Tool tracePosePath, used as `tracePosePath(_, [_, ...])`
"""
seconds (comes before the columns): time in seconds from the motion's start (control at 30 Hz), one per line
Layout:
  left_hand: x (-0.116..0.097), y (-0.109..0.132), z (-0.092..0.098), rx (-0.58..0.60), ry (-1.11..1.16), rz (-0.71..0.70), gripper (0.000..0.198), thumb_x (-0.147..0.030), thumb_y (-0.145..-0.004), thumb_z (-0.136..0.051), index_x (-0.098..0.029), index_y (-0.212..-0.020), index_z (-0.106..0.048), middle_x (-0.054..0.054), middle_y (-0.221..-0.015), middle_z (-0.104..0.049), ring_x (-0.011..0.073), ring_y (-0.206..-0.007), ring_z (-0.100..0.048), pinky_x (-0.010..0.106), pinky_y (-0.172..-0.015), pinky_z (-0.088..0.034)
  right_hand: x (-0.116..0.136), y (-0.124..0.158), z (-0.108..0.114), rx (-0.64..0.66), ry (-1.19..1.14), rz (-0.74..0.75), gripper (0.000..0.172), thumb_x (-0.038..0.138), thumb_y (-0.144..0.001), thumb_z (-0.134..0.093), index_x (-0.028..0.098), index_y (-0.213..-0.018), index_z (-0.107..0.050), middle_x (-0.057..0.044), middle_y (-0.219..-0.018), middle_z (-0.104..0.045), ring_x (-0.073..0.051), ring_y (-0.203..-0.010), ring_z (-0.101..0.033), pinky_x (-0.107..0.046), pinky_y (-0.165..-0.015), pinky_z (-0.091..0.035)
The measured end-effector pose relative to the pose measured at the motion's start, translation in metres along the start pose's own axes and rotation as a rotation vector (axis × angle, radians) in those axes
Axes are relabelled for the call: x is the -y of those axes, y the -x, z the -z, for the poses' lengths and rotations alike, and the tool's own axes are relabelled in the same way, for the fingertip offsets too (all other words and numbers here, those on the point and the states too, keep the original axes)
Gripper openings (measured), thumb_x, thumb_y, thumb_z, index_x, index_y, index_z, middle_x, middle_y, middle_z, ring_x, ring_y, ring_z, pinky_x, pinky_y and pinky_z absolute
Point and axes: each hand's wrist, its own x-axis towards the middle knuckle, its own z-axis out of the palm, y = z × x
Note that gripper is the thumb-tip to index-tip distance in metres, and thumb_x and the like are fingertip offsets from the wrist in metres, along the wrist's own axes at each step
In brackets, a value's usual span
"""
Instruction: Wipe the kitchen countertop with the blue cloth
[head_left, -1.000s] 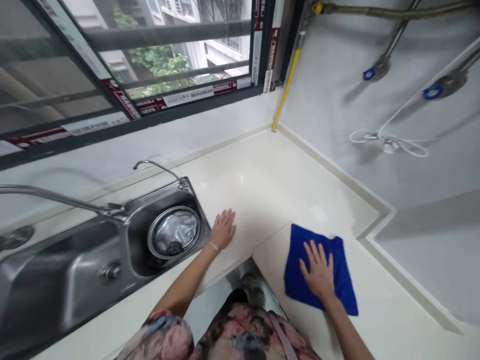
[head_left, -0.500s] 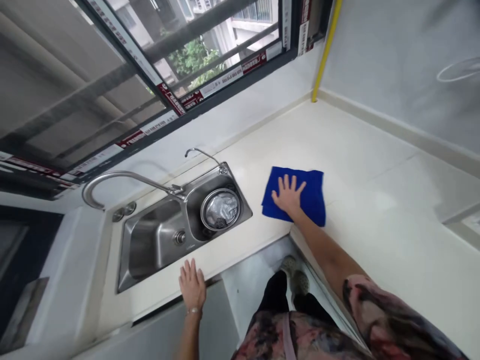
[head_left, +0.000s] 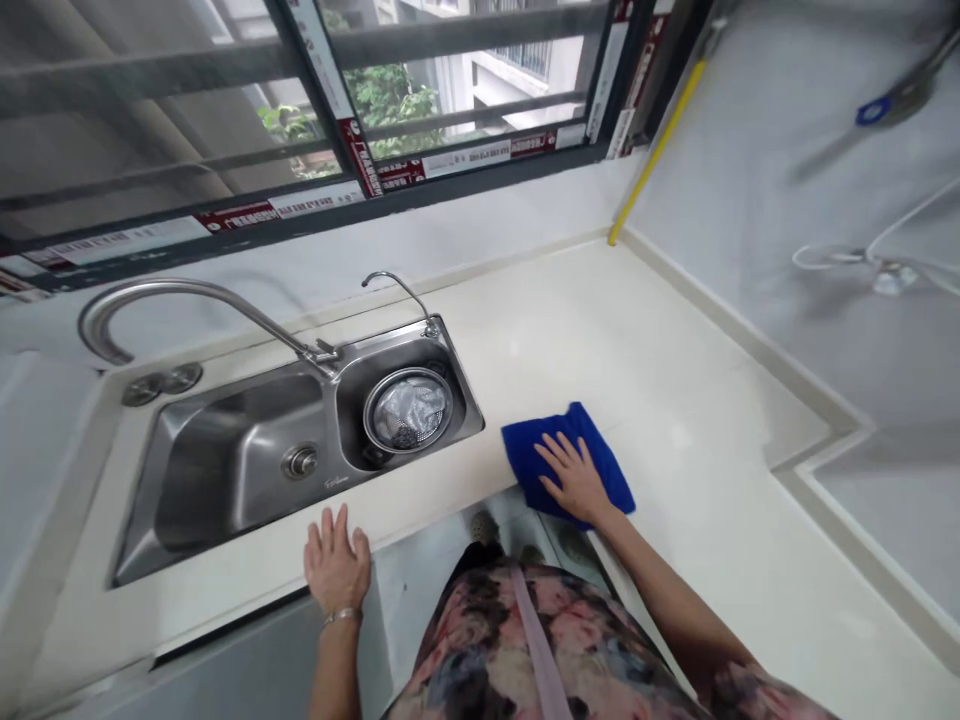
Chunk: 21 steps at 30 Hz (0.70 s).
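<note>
Looked mid-wipe tbh, couldn't tell how much remained: right hand (head_left: 576, 485) spread flat on the cloth (head_left: 526, 456), left hand (head_left: 337, 566) loosely splayed, seemingly empty, on the surface (head_left: 555, 340).

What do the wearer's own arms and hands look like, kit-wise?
Both ungloved. Left hand: thin, light, metallic-looking bracelet at the wrist; forearm bare as far as it shows. Right hand: nothing visible on the wrist; forearm bare up to a loose sleeve in a blotchy pink-and-dark print. Left sleeve isn't in view.
</note>
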Motion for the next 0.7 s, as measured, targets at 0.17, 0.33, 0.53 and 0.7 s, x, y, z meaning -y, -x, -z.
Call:
tracePosePath(0.17, [0.033,-0.008,0.005,-0.034,0.175,0.077,0.059,-0.043,-0.101,-0.044,-0.019,-0.153,-0.058,0.017,-0.166,-0.049,0.0331,-0.152,-0.048,0.052,-0.126,-0.04,-0.082,-0.006,0.015,-0.059,0.106,-0.288,0.063,0.048,-0.108,-0.029,0.029,-0.167,-0.041,-0.006,-0.174,-0.035,-0.031,-0.164,-0.024,-0.067,-0.133,-0.012])
tracePosePath(0.33, [0.035,-0.024,0.005,-0.2,0.124,0.339,0.062,-0.046,-0.097,-0.05,-0.012,-0.149,-0.06,0.021,-0.165,-0.048,0.0377,-0.151,-0.048,0.056,-0.125,-0.039,-0.102,-0.104,0.042,-0.075,0.073,-0.749,0.068,0.044,-0.109,-0.023,0.018,-0.172,-0.029,-0.018,-0.178,-0.021,-0.042,-0.165,-0.012,-0.081,-0.123,-0.008])
tracePosePath(0.53, [0.015,-0.032,0.01,-0.188,0.067,0.377,0.06,-0.05,-0.098,-0.051,-0.017,-0.147,-0.062,0.02,-0.163,-0.052,0.039,-0.151,-0.047,0.064,-0.122,-0.038,-0.026,-0.236,0.02,-0.016,0.061,-0.725,0.072,0.047,-0.112,-0.029,0.007,-0.172,-0.021,-0.025,-0.178,-0.01,-0.049,-0.162,-0.004,-0.083,-0.121,-0.006])
tracePosePath(0.7, [0.016,-0.034,0.013,-0.192,0.06,0.383,0.061,-0.052,-0.097,-0.05,-0.016,-0.145,-0.064,0.02,-0.161,-0.054,0.0383,-0.15,-0.048,0.062,-0.121,-0.038,0.046,-0.269,-0.02,-0.028,0.078,-0.325,0.067,0.048,-0.11,-0.038,0.022,-0.171,-0.031,-0.012,-0.179,-0.018,-0.042,-0.165,-0.009,-0.08,-0.126,-0.002])
